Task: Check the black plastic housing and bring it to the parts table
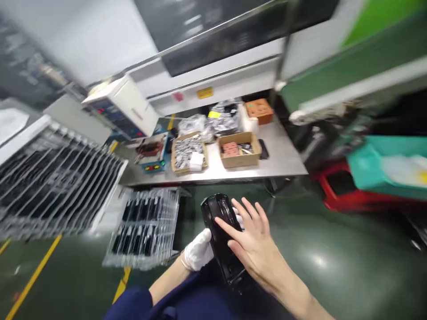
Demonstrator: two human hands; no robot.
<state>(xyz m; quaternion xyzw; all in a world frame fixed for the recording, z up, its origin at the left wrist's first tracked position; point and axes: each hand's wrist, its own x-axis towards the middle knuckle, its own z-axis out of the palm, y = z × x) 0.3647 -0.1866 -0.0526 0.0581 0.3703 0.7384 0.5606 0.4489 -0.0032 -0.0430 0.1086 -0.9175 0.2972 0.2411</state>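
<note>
Head view only. Left hand (199, 250), white glove, cupped under glossy black part (222, 235), fingers wrapped round its far edge, gripping from below so top face stays exposed. Right hand (255, 242) bare, fingers spread open, laid flat on part's upper face, grasping nothing, steadying or feeling surface. Part held over lap, above green floor (333, 266), well apart from desk (283, 160). Desk carries cardboard boxes (238, 151), bagged pieces, within reach ahead. Racks (147, 226) of dark parts at left, near knee.
</note>
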